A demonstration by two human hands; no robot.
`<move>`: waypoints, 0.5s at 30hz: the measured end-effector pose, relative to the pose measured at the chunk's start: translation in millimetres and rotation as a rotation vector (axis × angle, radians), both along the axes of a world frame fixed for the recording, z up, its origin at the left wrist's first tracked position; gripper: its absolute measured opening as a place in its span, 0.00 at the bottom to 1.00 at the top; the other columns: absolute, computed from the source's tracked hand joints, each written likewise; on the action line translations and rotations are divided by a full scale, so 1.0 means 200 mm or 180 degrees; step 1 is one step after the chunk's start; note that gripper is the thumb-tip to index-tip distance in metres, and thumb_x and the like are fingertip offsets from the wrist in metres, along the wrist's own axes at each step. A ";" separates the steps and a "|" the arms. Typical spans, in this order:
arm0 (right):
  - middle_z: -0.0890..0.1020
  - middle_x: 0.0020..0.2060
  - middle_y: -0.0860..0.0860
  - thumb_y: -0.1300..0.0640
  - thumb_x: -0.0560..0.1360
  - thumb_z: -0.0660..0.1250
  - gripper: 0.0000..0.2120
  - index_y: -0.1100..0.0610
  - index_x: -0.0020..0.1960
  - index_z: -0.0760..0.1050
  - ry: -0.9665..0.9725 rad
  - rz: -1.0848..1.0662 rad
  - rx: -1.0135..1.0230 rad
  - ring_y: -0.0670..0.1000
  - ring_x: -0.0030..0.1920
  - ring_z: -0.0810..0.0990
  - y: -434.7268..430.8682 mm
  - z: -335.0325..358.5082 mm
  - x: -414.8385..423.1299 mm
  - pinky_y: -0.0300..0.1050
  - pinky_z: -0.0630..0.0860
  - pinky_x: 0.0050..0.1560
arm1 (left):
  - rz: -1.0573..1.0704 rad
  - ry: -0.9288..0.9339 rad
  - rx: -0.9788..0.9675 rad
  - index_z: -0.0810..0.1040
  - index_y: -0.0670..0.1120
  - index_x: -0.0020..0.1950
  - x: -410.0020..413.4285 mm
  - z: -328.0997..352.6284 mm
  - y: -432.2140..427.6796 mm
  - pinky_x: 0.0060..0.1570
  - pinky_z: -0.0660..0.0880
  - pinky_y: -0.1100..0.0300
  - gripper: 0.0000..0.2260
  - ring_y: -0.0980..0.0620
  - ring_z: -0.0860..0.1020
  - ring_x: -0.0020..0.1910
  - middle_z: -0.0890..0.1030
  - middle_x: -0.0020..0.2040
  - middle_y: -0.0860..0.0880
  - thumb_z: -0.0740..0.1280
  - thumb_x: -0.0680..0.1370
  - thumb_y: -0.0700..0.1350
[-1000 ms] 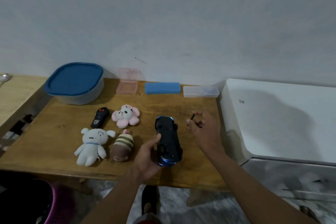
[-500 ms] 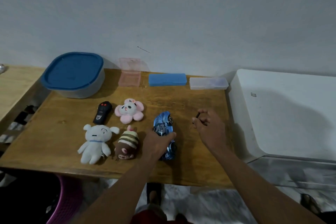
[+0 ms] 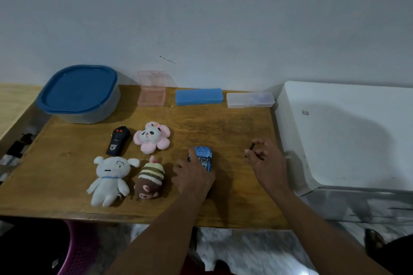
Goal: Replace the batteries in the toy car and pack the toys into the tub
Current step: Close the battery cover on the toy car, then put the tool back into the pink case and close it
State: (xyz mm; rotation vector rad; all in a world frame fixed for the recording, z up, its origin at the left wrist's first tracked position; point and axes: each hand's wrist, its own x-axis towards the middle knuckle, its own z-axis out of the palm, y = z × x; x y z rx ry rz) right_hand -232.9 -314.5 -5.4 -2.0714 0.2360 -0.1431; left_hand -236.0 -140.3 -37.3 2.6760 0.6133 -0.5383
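Head view | left hand (image 3: 194, 178) fingers clamped on shiny blue toy car (image 3: 204, 157), upright on wooden surface (image 3: 67, 163) | right hand (image 3: 267, 161) fingers pinching thin black-handled screwdriver (image 3: 248, 152)

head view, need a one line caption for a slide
Left hand rests on the blue toy car while the right hand holds a small screwdriver beside it.

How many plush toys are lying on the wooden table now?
3. The pink flower plush lies beside the black remote. The white dog plush and the striped brown plush lie side by side near the front edge. None seems hidden.
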 end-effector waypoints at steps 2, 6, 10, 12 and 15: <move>0.85 0.39 0.48 0.56 0.73 0.72 0.12 0.50 0.54 0.75 0.0011 0.0009 -0.0005 0.45 0.40 0.84 -0.02 -0.01 0.00 0.47 0.82 0.45 | 0.0117 -0.0041 -0.0143 0.46 0.53 0.79 0.00 -0.01 0.00 0.62 0.70 0.42 0.44 0.37 0.67 0.68 0.63 0.70 0.37 0.67 0.73 0.66; 0.84 0.38 0.47 0.56 0.73 0.72 0.11 0.48 0.53 0.74 0.0050 0.0032 0.0018 0.43 0.39 0.84 -0.02 -0.02 -0.01 0.45 0.82 0.46 | 0.0248 -0.0176 -0.0325 0.47 0.53 0.79 -0.01 -0.02 0.00 0.66 0.67 0.39 0.46 0.36 0.63 0.71 0.62 0.72 0.37 0.67 0.71 0.69; 0.85 0.38 0.47 0.56 0.73 0.72 0.11 0.49 0.53 0.75 0.0011 0.0051 0.0005 0.42 0.39 0.84 -0.02 -0.01 -0.01 0.43 0.81 0.45 | 0.0267 -0.0163 -0.0368 0.47 0.53 0.79 -0.01 -0.03 0.02 0.67 0.67 0.40 0.48 0.36 0.63 0.72 0.61 0.73 0.37 0.65 0.69 0.73; 0.84 0.37 0.47 0.56 0.73 0.72 0.11 0.48 0.52 0.74 -0.0022 0.0085 0.0044 0.43 0.39 0.84 -0.03 0.01 -0.01 0.43 0.81 0.45 | 0.0230 -0.0167 -0.0317 0.48 0.52 0.79 -0.02 -0.03 0.02 0.67 0.67 0.40 0.48 0.36 0.63 0.72 0.61 0.74 0.37 0.64 0.69 0.74; 0.84 0.37 0.48 0.56 0.74 0.71 0.11 0.47 0.53 0.75 -0.0118 0.0190 0.0060 0.46 0.40 0.84 -0.03 0.03 -0.01 0.43 0.80 0.44 | 0.0066 -0.0500 -0.0283 0.53 0.50 0.78 -0.05 0.00 0.05 0.67 0.69 0.41 0.43 0.39 0.65 0.72 0.63 0.74 0.40 0.64 0.72 0.71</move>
